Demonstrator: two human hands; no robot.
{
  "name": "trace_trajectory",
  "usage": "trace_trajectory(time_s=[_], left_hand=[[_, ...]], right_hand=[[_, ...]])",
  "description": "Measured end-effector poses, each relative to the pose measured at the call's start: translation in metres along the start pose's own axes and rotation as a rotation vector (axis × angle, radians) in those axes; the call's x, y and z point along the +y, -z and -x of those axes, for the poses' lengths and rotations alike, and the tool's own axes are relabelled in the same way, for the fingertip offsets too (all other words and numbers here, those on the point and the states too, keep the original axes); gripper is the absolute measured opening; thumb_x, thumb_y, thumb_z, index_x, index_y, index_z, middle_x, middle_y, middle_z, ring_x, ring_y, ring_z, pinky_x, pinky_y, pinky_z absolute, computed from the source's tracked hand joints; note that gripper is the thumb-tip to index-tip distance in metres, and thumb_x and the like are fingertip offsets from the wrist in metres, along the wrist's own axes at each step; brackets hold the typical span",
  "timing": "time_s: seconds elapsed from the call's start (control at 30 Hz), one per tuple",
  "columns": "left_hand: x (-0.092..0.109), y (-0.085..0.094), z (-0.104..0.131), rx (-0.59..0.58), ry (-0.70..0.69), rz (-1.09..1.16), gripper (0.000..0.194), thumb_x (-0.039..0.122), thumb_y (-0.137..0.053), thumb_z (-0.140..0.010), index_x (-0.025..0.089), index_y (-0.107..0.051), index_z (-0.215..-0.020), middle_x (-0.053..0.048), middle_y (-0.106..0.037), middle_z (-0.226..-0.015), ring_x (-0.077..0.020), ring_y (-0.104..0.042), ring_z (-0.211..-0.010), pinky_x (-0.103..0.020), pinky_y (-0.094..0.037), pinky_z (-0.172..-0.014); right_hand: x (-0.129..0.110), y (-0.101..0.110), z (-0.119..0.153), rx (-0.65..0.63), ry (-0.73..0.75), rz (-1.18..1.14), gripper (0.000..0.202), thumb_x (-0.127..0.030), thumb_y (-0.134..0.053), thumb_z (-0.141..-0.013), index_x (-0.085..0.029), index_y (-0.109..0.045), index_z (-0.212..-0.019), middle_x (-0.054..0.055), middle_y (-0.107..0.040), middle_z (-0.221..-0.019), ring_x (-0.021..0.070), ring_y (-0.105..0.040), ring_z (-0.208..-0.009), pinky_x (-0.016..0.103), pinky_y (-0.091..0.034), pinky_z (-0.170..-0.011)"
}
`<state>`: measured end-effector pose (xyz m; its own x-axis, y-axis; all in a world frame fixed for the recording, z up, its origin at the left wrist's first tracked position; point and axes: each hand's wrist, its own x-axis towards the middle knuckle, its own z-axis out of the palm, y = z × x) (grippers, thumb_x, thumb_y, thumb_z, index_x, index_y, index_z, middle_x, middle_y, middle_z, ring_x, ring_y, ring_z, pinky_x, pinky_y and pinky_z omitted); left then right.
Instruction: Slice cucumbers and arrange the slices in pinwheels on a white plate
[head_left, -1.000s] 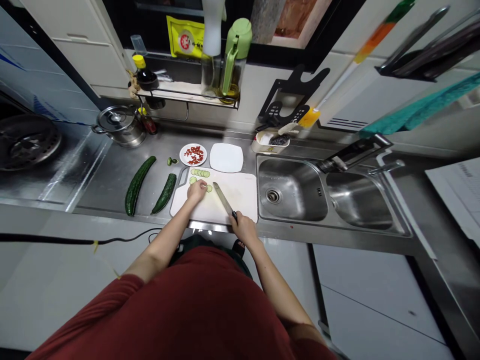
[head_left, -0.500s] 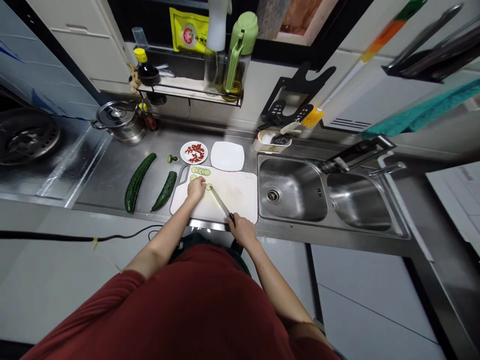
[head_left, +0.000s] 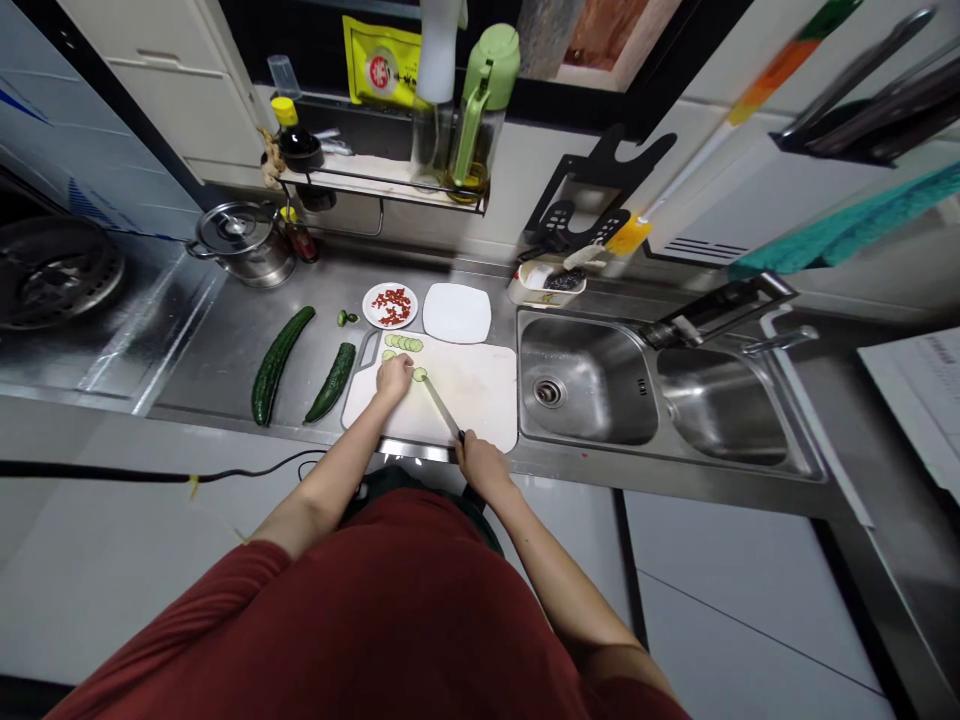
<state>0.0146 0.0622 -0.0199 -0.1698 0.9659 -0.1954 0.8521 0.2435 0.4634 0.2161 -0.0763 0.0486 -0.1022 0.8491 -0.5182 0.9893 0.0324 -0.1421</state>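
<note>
My right hand (head_left: pixel 482 467) is closed around the handle of a kitchen knife (head_left: pixel 444 408), whose blade points forward and left over a white cutting board (head_left: pixel 480 390). At the knife's tip lies a pale green cucumber slice (head_left: pixel 419 375). My left hand (head_left: pixel 394 379) rests on the board just left of that slice, its fingers curled together; whatever they hold is hidden. Beyond it, a row of cucumber slices (head_left: pixel 403 343) overlaps along the board's far left part. A cut cucumber (head_left: pixel 331 383) and a longer whole cucumber (head_left: pixel 280 366) lie on the counter to the left.
Behind the board stand a plate of chopped red pieces (head_left: pixel 391 304) and a white square plate (head_left: pixel 457 312). Small cucumber ends (head_left: pixel 346 318) lie nearby. A double sink (head_left: pixel 589 385) adjoins on the right; a lidded pot (head_left: pixel 244 243) stands back left, below a bottle shelf (head_left: pixel 375 184).
The whole view has shifted slightly. Both hands, the knife and the cucumber slices keep almost the same places on the board.
</note>
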Motion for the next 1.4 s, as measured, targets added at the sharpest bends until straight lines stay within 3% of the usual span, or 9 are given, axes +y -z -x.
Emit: trace_trajectory(time_s=[0.63,1.4], left_hand=[[0.002,0.003,-0.001,-0.013,0.005,-0.018,0.024,0.023,-0.052,-0.084,0.024,-0.068,-0.102,-0.006,-0.071,-0.101,-0.0216,-0.063,-0.099,-0.029,-0.045,-0.082],[0.006,0.009,0.000,-0.038,0.029,-0.021,0.022,0.024,-0.054,-0.084,0.025,-0.068,-0.101,-0.006,-0.071,-0.102,-0.0222,-0.063,-0.101,-0.029,-0.045,-0.082]], right_hand=[[-0.015,0.007,-0.012,-0.002,0.015,-0.015,0.030,-0.031,-0.034,-0.100,-0.011,-0.053,-0.112,0.017,-0.069,-0.101,0.0258,-0.067,-0.096,0.033,-0.047,-0.079],[-0.010,0.018,-0.021,-0.029,0.040,0.000,0.031,-0.030,-0.037,-0.098,-0.011,-0.056,-0.113,0.018,-0.068,-0.106,0.0266,-0.066,-0.098,0.033,-0.048,-0.079]])
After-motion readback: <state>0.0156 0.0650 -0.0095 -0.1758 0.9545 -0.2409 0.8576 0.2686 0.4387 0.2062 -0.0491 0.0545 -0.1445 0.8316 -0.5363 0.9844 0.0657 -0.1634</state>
